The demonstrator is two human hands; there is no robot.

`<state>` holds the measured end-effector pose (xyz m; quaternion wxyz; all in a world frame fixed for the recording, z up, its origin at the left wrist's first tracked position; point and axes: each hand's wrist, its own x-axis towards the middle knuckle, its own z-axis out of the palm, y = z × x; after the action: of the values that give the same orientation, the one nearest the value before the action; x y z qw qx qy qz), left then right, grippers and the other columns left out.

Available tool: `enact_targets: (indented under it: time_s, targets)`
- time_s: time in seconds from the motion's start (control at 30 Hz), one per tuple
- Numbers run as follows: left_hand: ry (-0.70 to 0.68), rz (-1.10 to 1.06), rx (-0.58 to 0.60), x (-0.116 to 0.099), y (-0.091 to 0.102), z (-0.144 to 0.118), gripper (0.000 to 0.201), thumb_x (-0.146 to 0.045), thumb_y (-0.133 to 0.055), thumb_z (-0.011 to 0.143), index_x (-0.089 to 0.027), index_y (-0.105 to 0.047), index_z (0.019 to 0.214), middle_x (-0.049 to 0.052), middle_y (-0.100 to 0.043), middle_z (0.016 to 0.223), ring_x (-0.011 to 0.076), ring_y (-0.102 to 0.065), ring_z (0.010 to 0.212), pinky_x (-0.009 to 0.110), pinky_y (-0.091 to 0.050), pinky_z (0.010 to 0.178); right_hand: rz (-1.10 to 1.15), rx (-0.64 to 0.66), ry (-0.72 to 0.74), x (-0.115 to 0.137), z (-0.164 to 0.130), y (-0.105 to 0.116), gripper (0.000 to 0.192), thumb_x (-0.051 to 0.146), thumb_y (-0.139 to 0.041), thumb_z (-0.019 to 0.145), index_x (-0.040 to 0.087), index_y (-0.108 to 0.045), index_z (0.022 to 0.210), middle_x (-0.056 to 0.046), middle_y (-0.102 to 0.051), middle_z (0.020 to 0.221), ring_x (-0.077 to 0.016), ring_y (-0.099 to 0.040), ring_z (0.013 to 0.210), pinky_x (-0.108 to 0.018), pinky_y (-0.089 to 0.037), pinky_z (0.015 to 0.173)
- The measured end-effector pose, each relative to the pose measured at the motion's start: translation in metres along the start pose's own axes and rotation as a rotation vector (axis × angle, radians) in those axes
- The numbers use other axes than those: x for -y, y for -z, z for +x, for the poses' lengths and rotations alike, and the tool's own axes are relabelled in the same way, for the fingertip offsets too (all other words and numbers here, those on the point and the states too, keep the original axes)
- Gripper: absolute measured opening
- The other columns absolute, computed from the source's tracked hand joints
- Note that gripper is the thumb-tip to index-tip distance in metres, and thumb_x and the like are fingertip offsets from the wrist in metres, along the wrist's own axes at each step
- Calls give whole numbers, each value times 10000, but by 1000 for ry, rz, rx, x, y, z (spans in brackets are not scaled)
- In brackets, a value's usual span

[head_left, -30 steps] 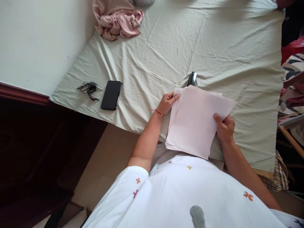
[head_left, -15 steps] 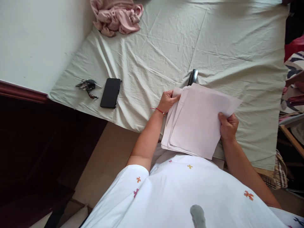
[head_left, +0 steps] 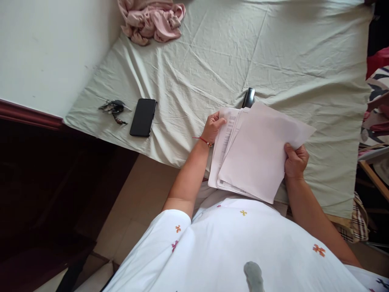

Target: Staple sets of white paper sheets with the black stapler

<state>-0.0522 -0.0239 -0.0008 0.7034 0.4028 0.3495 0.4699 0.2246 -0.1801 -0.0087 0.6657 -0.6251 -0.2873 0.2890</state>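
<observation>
A stack of paper sheets (head_left: 252,154) is held between my two hands in front of my body. My left hand (head_left: 214,126) grips the left edge of the lower sheets, thumb on top, where printed text shows. My right hand (head_left: 296,161) is closed on the right edge of the top sheet, which is blank and tilted relative to those beneath. My right fingers are hidden under the paper. Just beyond the stack's top edge lies a black, shiny object, perhaps a stapler (head_left: 249,97), partly covered by the papers.
A pale green cloth (head_left: 197,81) with creases covers the table. On its left lie a black phone (head_left: 143,117) and a bunch of keys (head_left: 114,107). Crumpled pink fabric (head_left: 154,20) sits at the far left, near a white wall (head_left: 51,48). Patterned fabrics (head_left: 378,93) are at the right.
The top sheet has shifted right and turned away from the sheets below, so the stack is fanned wider. Printed text now shows near my left hand.
</observation>
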Motion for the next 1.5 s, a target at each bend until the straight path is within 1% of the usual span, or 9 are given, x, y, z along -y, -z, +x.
enact_targets:
  time_s: [0.13, 0.3, 0.5, 0.67, 0.77, 0.87, 1.1, 1.33, 1.5]
  targets:
    - [6, 37, -28, 3, 3, 3, 99, -217, -652, 682, -213, -652, 781, -27, -638, 652, 137, -585, 633, 270, -464, 599, -7, -3, 8, 0, 1, 0, 372, 484, -908, 677, 248, -690, 863, 5, -745, 867, -174, -696, 823, -346, -629, 787]
    - [-25, 80, -2, 7, 3, 4, 98, -286, -673, 755, -207, -669, 813, -23, -614, 674, 137, -568, 642, 280, -452, 622, -31, 17, 6, -1, 1, 1, 376, 489, -900, 688, 235, -689, 867, -2, -744, 876, -169, -687, 807, -349, -621, 774]
    - [-47, 110, 41, 7, -1, -1, 225, -403, -783, 753, -203, -727, 839, -16, -679, 723, 142, -583, 685, 272, -454, 637, -59, 38, 4, -1, 1, 1, 378, 506, -903, 688, 240, -723, 886, -11, -759, 892, -166, -666, 774, -347, -610, 746]
    - [-45, 119, 85, 3, -4, -7, 390, -527, -879, 729, -190, -697, 806, -13, -658, 715, 135, -593, 688, 281, -477, 671, -72, 63, 8, 1, 0, -1, 404, 537, -901, 690, 236, -716, 886, -14, -759, 903, -171, -664, 797, -353, -608, 773]
    - [-31, 121, 83, 4, -4, -7, 377, -496, -893, 715, -184, -701, 804, -15, -666, 726, 123, -577, 665, 276, -462, 644, -77, 67, 15, 2, -1, -3, 417, 535, -903, 688, 221, -703, 875, -12, -737, 879, -162, -651, 790, -337, -595, 770]
    - [-20, 118, 59, 5, -4, -5, 295, -430, -850, 736, -185, -692, 782, -23, -655, 705, 114, -567, 640, 270, -448, 622, -85, 66, 28, 2, -2, -4, 425, 538, -899, 698, 224, -689, 893, 4, -715, 872, -155, -633, 792, -323, -575, 764]
    - [2, 83, 29, 6, -2, -2, 164, -350, -762, 771, -196, -710, 797, -28, -649, 677, 121, -595, 639, 271, -483, 640, -104, -2, 72, -1, -4, -5, 447, 556, -883, 720, 229, -585, 790, 51, -585, 758, -114, -481, 692, -275, -487, 687]
    - [-12, 106, -3, 6, -1, 1, 160, -341, -745, 801, -189, -696, 794, -23, -659, 699, 118, -591, 651, 255, -479, 636, -86, -41, 50, 4, -4, -7, 400, 493, -837, 743, 208, -620, 921, -1, -663, 885, -132, -545, 799, -289, -504, 778]
    - [-40, 78, -22, 7, -2, 2, 108, -263, -691, 830, -187, -679, 755, -35, -632, 653, 102, -548, 609, 243, -449, 629, -80, -34, 34, 6, -3, -7, 395, 489, -831, 723, 225, -572, 859, 3, -655, 848, -133, -539, 793, -289, -501, 782]
